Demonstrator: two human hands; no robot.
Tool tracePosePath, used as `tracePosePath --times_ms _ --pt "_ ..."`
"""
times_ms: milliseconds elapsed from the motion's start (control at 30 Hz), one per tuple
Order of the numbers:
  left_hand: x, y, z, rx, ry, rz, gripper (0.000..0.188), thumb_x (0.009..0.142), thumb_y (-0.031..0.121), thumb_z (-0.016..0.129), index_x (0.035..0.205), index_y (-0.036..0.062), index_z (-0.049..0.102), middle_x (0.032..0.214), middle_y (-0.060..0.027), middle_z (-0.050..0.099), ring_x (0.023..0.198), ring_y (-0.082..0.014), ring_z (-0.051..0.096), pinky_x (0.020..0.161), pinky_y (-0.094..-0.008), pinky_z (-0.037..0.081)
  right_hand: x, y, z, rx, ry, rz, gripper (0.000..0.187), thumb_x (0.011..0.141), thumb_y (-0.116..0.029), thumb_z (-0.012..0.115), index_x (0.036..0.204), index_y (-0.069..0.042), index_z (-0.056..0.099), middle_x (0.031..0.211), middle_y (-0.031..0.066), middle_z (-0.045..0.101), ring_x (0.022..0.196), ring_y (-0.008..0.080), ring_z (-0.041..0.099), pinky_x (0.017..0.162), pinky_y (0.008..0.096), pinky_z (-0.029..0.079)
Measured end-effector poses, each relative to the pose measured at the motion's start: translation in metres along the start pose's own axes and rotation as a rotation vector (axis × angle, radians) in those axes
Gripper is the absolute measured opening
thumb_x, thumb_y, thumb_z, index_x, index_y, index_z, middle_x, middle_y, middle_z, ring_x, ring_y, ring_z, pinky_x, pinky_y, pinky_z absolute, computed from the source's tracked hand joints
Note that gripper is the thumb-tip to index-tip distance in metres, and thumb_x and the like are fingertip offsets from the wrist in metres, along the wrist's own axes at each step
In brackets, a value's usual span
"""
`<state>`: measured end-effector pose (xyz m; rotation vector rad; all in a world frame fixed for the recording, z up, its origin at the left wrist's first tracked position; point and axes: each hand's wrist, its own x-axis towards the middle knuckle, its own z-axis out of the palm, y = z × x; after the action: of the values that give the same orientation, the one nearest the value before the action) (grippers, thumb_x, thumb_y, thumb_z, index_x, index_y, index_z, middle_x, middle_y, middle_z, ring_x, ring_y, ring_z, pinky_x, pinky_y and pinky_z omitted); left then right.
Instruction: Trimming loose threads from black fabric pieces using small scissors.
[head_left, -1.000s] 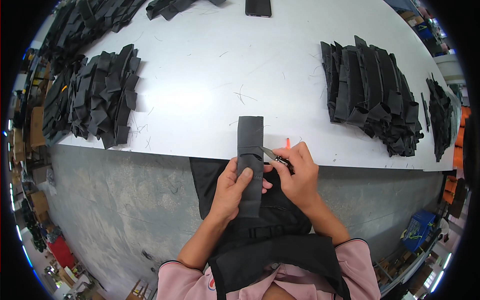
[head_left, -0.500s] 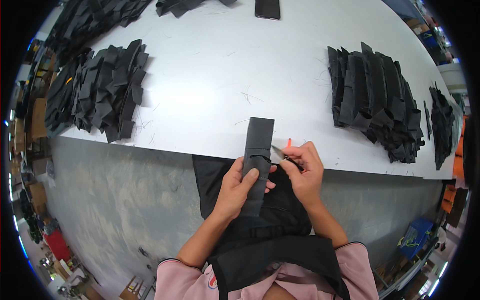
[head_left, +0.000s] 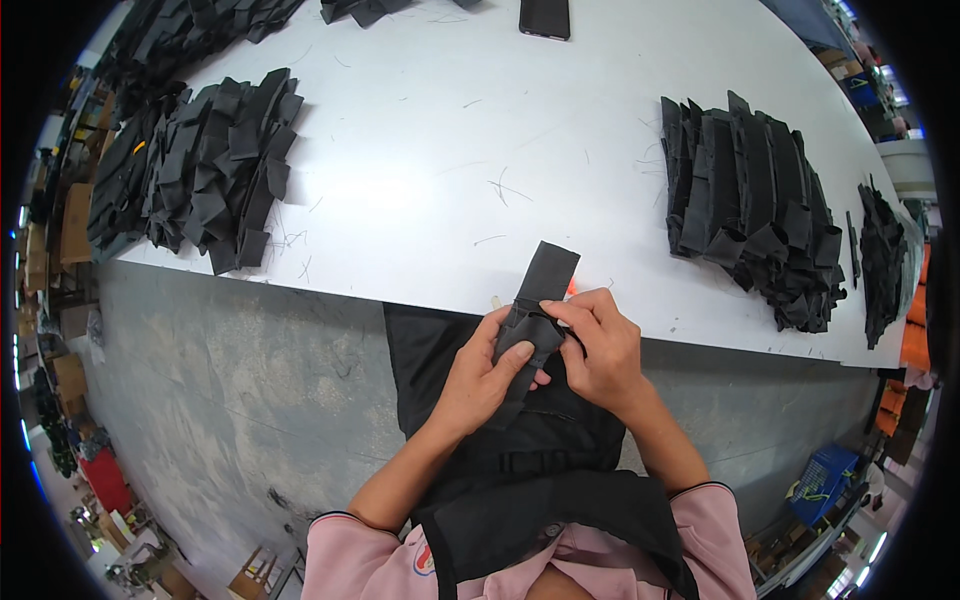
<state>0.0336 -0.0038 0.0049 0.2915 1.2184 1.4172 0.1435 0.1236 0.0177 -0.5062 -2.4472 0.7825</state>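
A black fabric strip [head_left: 548, 272] is held over the table's near edge, its upper end pointing away and to the right. My left hand [head_left: 482, 372] is closed round its lower part, thumb on top, and a fold of cloth bulges beside the thumb. The fingertips of my right hand [head_left: 606, 345] touch the strip's right edge near a crosswise seam. That hand is closed on small thread snips, mostly hidden by the fingers; their blade cannot be seen. A small orange bit [head_left: 572, 287] shows just beyond the right fingers.
On the white table [head_left: 420, 200], piles of black fabric strips lie at the left [head_left: 215, 165] and right [head_left: 755, 195], with a smaller dark pile [head_left: 880, 260] farther right. A black phone [head_left: 545, 18] lies at the far edge. Loose threads are scattered about. A blue crate [head_left: 825, 480] stands lower right.
The strip has tilted to the right and its middle has folded up. My right hand has moved in against it, and the snips' blade, visible before, is now hidden.
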Motion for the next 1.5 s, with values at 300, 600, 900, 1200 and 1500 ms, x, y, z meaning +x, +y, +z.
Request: tracePosePath --times_ms 300,600,900,1200,1500 --pt "-0.001 -0.004 0.002 0.135 0.025 0.052 0.039 0.092 0.011 0.051 0.128 -0.0016 0.041 0.090 -0.0085 0.063 0.071 -0.0130 0.065 0.063 -0.0236 0.050 -0.006 -0.005 0.004 -0.084 0.020 0.013 0.038 0.061 0.009 0.060 0.097 -0.004 0.063 0.079 0.0072 0.054 0.058 0.0218 0.057 0.049 0.0309 0.046" --pt "0.023 0.019 -0.017 -0.220 0.026 -0.044 0.041 0.095 0.025 0.049 0.126 0.0008 0.039 0.111 -0.0180 0.060 0.080 -0.0186 0.064 0.071 -0.0288 0.054 0.002 0.011 0.014 0.650 0.118 0.522 0.026 0.074 0.008 0.060 0.098 -0.001 0.061 0.085 0.0064 0.048 0.067 0.0113 0.051 0.056 0.0221 0.041" --pt "0.042 0.040 -0.040 -0.390 0.193 0.022 0.042 0.096 0.036 0.044 0.121 0.0016 0.041 0.115 -0.0130 0.057 0.090 -0.0179 0.060 0.077 -0.0384 0.056 -0.036 -0.025 0.003 0.355 -0.143 0.337 0.028 0.068 -0.001 0.072 0.094 -0.005 0.064 0.078 0.0058 0.048 0.060 0.0137 0.050 0.050 0.0244 0.040" --pt "0.047 0.039 -0.039 -0.431 0.229 0.064 0.038 0.096 0.032 0.046 0.122 0.0051 0.039 0.113 -0.0115 0.057 0.089 -0.0180 0.058 0.072 -0.0352 0.054 -0.026 -0.033 0.020 0.190 -0.122 0.108 0.028 0.066 -0.004 0.074 0.093 -0.005 0.065 0.071 0.0064 0.048 0.054 0.0167 0.049 0.046 0.0281 0.038" --pt "0.046 0.043 -0.032 -0.345 0.235 0.044 0.038 0.097 0.032 0.042 0.121 0.0022 0.039 0.114 -0.0129 0.057 0.087 -0.0173 0.059 0.070 -0.0344 0.055 -0.012 -0.034 0.028 0.046 -0.139 -0.072 0.029 0.065 -0.014 0.073 0.091 -0.008 0.062 0.073 0.0036 0.045 0.053 0.0177 0.049 0.047 0.0289 0.037"
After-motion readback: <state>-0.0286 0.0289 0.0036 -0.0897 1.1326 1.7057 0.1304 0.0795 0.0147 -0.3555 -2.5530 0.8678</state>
